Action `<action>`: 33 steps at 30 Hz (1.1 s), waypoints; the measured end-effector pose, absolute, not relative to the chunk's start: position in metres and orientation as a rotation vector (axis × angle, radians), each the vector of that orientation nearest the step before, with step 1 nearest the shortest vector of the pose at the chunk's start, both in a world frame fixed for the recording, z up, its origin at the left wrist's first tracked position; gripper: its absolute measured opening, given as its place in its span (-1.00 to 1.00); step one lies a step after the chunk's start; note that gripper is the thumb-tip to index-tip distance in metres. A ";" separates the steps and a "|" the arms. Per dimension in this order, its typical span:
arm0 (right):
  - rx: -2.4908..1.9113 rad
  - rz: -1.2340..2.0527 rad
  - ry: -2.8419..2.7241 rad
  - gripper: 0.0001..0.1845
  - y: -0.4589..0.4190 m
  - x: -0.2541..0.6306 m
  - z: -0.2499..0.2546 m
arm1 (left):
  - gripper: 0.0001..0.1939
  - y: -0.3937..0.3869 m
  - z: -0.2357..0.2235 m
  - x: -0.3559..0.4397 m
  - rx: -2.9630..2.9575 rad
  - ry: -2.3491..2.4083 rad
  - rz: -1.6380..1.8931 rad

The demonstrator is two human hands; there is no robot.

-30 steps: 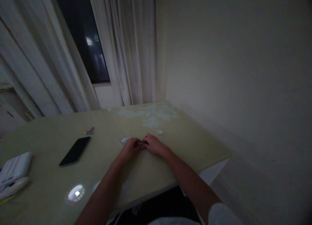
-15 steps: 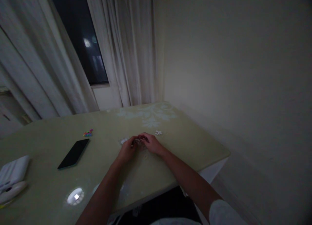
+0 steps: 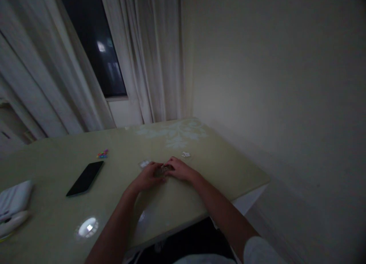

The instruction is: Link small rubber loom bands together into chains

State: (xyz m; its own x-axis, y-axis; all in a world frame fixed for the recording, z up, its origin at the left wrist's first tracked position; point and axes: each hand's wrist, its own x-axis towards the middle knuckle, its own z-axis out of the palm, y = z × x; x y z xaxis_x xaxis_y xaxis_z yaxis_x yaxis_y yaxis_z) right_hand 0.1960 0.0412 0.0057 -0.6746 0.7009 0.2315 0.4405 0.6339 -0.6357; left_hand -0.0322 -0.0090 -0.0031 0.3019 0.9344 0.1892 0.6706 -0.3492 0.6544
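A small cluster of dull, light-and-dark pieces (image 3: 163,169) lies on the table between my hands; they are too small and dim to name. My left hand (image 3: 148,175) curves around its left and near side, fingers extended along the table. From the right, my right hand (image 3: 178,169) cups the cluster, its fingers reaching over the far and right sides. The fingertips come close together at the near edge. Just beyond my left hand is a small clear packet with white contents (image 3: 145,163). White bits (image 3: 185,154) lie beyond my right hand.
A dark phone (image 3: 85,178) lies to the left, with a bunch of small colourful pieces (image 3: 102,154) behind it. A white object (image 3: 15,199) sits at the far left. The table edge (image 3: 251,190) and wall (image 3: 271,103) are to the right.
My hands have come around the cluster. A pale ring and other small bits that lay just in front of them no longer show there. The packet is more visible.
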 end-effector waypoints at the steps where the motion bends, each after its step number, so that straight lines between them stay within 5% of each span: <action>1: -0.918 0.732 -2.392 -0.76 0.038 0.190 0.004 | -0.66 -0.007 -0.005 -0.028 2.126 1.442 0.768; 14: -0.928 0.730 -2.143 -0.80 0.040 0.178 -0.003 | -0.67 -0.003 -0.004 -0.014 2.004 1.439 1.026; 21: -0.895 0.754 -2.076 -0.57 0.044 0.181 0.001 | -0.62 -0.002 -0.001 -0.025 1.892 1.332 1.100; 33: -0.845 0.568 -2.251 -0.83 0.010 0.178 0.041 | -0.69 -0.005 0.002 -0.029 1.945 1.344 1.040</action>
State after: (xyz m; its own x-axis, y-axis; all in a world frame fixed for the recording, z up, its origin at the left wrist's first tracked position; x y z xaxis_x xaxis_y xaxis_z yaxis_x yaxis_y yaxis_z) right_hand 0.1783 0.0100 0.0411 -0.5746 0.6989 0.4260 0.4129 0.6969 -0.5864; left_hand -0.0295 -0.0047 0.0019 0.2001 0.9377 0.2841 0.5106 -0.3473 0.7865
